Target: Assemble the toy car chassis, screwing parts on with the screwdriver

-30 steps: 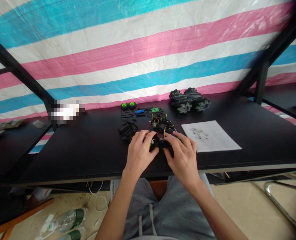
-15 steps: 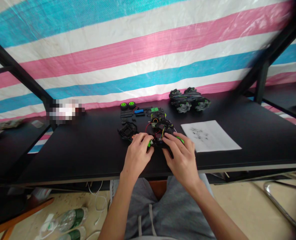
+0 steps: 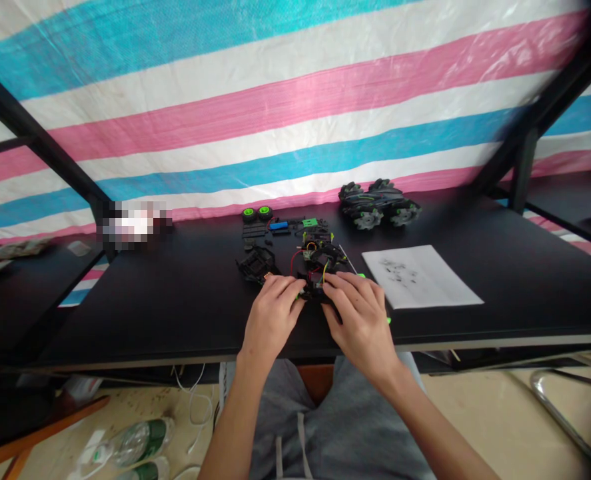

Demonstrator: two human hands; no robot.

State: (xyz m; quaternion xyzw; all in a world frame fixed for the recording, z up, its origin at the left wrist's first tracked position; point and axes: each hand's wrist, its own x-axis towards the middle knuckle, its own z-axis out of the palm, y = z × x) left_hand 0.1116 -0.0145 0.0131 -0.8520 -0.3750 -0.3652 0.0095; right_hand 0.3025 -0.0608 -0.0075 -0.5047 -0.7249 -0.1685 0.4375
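Observation:
A partly built black and green toy car chassis (image 3: 316, 263) with red and yellow wires lies on the black table (image 3: 175, 307). My left hand (image 3: 271, 317) grips its near left end, fingers curled. My right hand (image 3: 360, 319) covers its near right end, fingers curled over it, with a green-handled tool (image 3: 388, 320) showing under the hand. A black plastic part (image 3: 256, 262) lies just left of the chassis.
Two green wheels (image 3: 256, 213), a blue battery (image 3: 277, 226) and small black parts lie behind the chassis. A finished black toy car (image 3: 379, 203) stands at the back right. A printed sheet (image 3: 421, 275) lies right of my hands. Bottles (image 3: 135, 443) lie on the floor.
Both hands have drawn a little toward me along the chassis. The left fingers have curled in tighter, and the view has shifted slightly.

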